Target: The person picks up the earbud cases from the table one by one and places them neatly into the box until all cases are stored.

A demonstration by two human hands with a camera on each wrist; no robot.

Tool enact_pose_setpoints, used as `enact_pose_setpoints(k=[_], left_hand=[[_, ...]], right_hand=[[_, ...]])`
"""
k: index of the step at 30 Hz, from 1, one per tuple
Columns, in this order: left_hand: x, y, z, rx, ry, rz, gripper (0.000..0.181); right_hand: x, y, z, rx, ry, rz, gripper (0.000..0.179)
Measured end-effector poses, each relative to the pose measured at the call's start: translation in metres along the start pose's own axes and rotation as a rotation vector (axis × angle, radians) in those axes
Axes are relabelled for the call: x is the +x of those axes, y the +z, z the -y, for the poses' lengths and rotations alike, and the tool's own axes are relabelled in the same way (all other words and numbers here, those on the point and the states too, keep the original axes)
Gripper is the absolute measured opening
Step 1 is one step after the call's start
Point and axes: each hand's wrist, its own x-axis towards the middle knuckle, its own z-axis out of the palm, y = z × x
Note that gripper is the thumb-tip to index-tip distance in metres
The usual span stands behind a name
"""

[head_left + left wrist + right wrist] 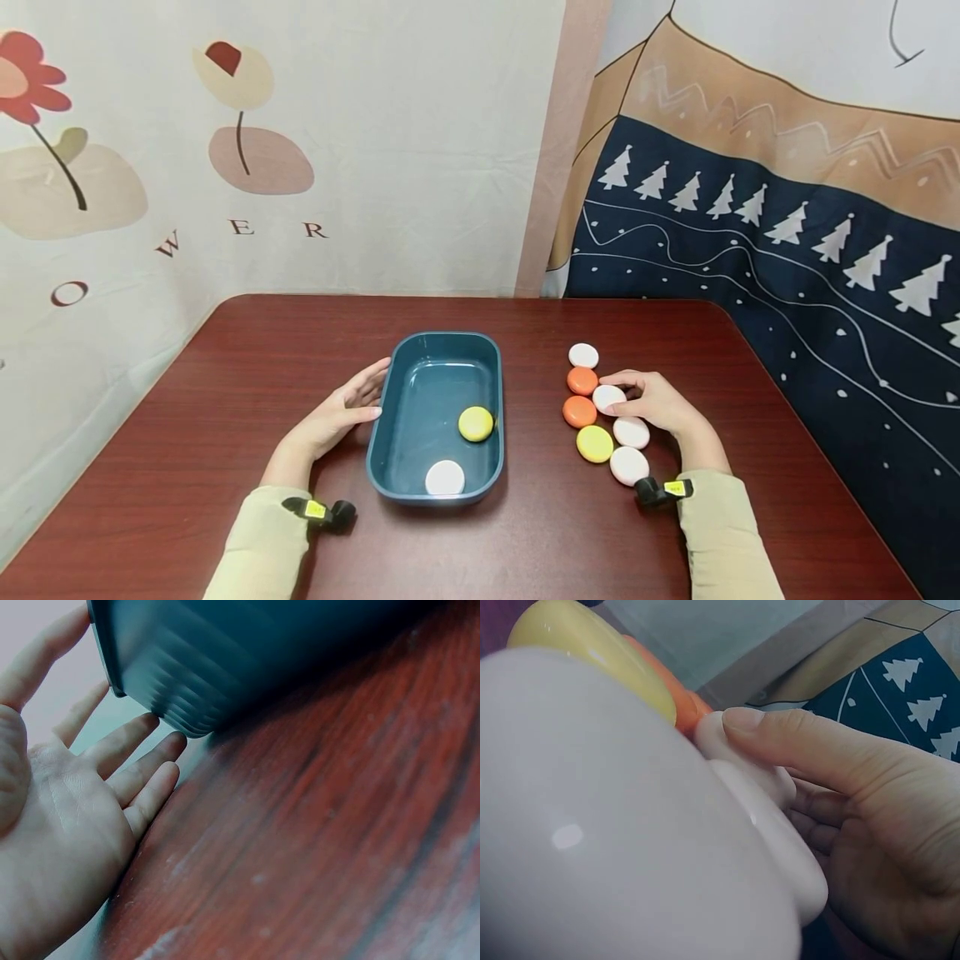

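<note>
A blue-green rectangular tray stands on the table, holding a yellow disc by its right wall and a white disc at its near end. My left hand is beside the tray's left side; the left wrist view shows its extended fingers at the tray's outer wall. To the right of the tray, my right hand pinches a glossy, rounded white disc between thumb and fingers. In the right wrist view the thumb presses on that disc's face.
Around the right hand lie two orange discs, a yellow disc and several other white discs, close together. The reddish-brown wooden table ends at a back edge before patterned hanging cloths.
</note>
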Motion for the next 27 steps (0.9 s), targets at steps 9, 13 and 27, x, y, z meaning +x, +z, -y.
enact_pose_setpoints(k=[9,13,27], left_hand=[[0.0,0.0,0.0,-0.007,0.006,0.006,0.074],[0.0,0.0,0.001,-0.008,0.007,0.006,0.074],[0.0,0.0,0.001,-0.008,0.011,0.008,0.074]], right_hand=[[0.0,0.002,0.011,0.126,0.041,-0.015,0.052],[0.0,0.004,0.017,0.161,0.028,-0.028,0.051],[0.004,0.007,0.033,0.098,-0.08,-0.117,0.047]])
